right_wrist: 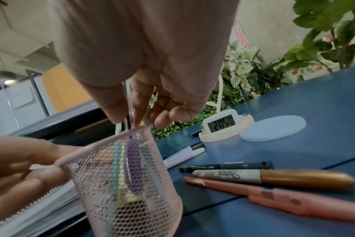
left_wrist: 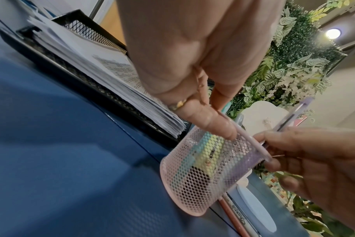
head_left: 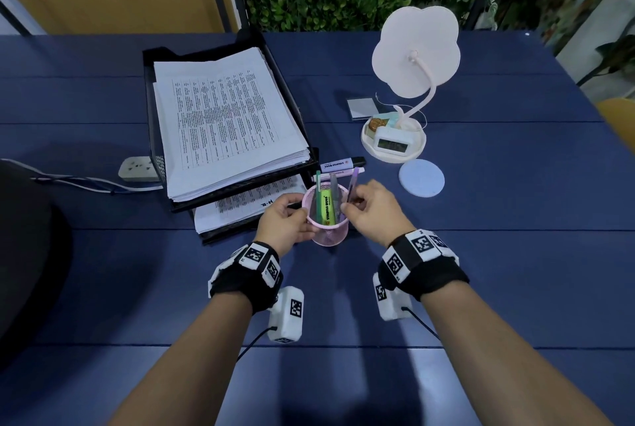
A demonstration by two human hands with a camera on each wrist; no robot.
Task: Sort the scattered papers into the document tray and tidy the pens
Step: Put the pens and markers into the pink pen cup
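Item 1, cup (head_left: pixel 326 219): pink mesh, upright on the blue table (head_left: pixel 481 253), just in front of the tray (head_left: pixel 275 68). We count inside it a green highlighter (head_left: pixel 328 207), a teal pen (head_left: pixel 319 181) and a grey one

Item 2, left hand (head_left: pixel 285 221): fingers curled round the cup's left wall and rim, steadying it

Item 3, right hand (head_left: pixel 372 210): thumb and forefinger pinch a lilac pen (head_left: pixel 353 186) near its middle; the other fingers hang loosely curled. The pen stands nearly upright, lower end already below the cup's rim, upper end leaning slightly away from us

Item 4, papers (head_left: pixel 226 116): stacked on both tiers of the tray; we see none loose on the table

Item 5, pens still out, all lying flat:
- two just behind the cup, a pastel highlighter (head_left: pixel 340 163) and a white pen (right_wrist: pixel 184 158), long axes running left to right
- three right of the cup, seen only from the right wrist: a black pen (right_wrist: pixel 227 166), a gold marker (right_wrist: pixel 274 176), a pink pen (right_wrist: pixel 274 198), roughly parallel, long axes pointing away from the cup

Item 6, lamp (head_left: pixel 412 54), clock (head_left: pixel 391 142), coaster (head_left: pixel 422 178): well right of the tray, not part of the job

Note: we judge the lilac pen needs only releasing. The right hand lies nearer the three pens; each must be swung upright to enter the cup
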